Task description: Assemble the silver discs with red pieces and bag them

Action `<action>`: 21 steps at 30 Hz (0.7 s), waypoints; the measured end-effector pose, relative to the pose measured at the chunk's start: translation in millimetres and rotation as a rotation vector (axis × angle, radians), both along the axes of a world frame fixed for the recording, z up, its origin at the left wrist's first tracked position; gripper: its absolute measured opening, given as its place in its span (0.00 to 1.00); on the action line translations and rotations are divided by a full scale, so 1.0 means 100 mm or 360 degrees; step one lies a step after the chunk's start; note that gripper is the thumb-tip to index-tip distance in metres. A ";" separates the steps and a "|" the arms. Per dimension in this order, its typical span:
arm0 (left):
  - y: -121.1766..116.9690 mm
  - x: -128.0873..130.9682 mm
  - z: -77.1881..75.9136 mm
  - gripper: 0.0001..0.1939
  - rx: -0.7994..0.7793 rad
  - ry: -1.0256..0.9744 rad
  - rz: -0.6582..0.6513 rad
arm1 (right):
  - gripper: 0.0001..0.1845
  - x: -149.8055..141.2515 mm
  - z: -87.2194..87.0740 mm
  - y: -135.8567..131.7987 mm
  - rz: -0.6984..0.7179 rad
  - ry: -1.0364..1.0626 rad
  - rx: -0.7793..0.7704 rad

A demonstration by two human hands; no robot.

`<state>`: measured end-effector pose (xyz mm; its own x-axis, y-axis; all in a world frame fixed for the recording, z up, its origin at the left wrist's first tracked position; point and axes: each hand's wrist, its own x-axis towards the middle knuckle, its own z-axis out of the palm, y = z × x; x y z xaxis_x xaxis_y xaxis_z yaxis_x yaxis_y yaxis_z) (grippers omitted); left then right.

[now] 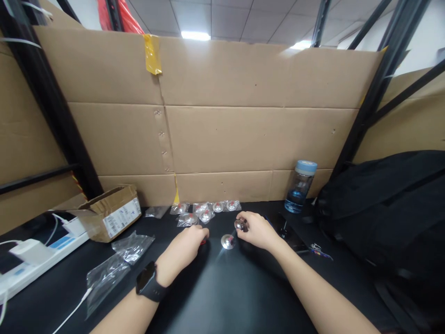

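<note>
My right hand (255,228) pinches a small shiny round metal piece (241,225) between thumb and fingers, just above the black tabletop. A similar shiny disc (227,241) lies on the table between my hands, a little left of the held one. My left hand (186,248), with a dark watch (150,280) on its wrist, has its fingers curled closed near the table. A bit of a small red thing (203,241) shows at its fingertips; most of it is hidden. Beyond my left hand lie several clear plastic packets (205,214) with round pieces and red marks inside.
An open cardboard box (121,218), empty plastic bags (134,248) and a white power strip (66,243) with chargers lie left. A water bottle (301,188), a dark phone-like slab (290,236) and a black backpack (389,222) stand right. A cardboard wall (225,139) closes the back.
</note>
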<state>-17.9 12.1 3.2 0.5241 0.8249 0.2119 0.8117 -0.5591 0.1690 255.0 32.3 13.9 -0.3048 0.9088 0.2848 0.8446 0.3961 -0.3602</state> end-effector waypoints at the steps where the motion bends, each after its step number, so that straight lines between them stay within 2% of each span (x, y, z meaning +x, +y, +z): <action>1: 0.00 0.00 0.01 0.14 0.0009 -0.0008 0.0002 | 0.12 -0.02 0.01 0.00 -0.0011 0.0039 0.0002; 4: 0.00 0.01 0.03 0.14 0.0037 -0.0043 0.0005 | 0.09 -0.05 0.02 0.00 0.0000 0.0136 0.0007; 7: 0.02 0.02 0.06 0.17 0.0033 -0.0127 -0.0037 | 0.08 -0.07 0.01 -0.03 0.0116 0.0219 0.0000; 14: 0.03 0.09 0.04 0.13 0.0098 -0.0372 -0.0192 | 0.16 -0.24 -0.07 -0.18 0.0523 0.0243 -0.0013; 21: 0.04 0.14 0.06 0.12 0.0248 -0.0615 -0.0244 | 0.18 -0.29 -0.01 -0.25 0.0636 0.0326 0.0031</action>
<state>-4.0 16.1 9.2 0.4960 0.6864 0.5319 0.6112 -0.7110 0.3476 225.8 7.2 13.1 -0.5662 0.7251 0.3919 0.5361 0.6851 -0.4931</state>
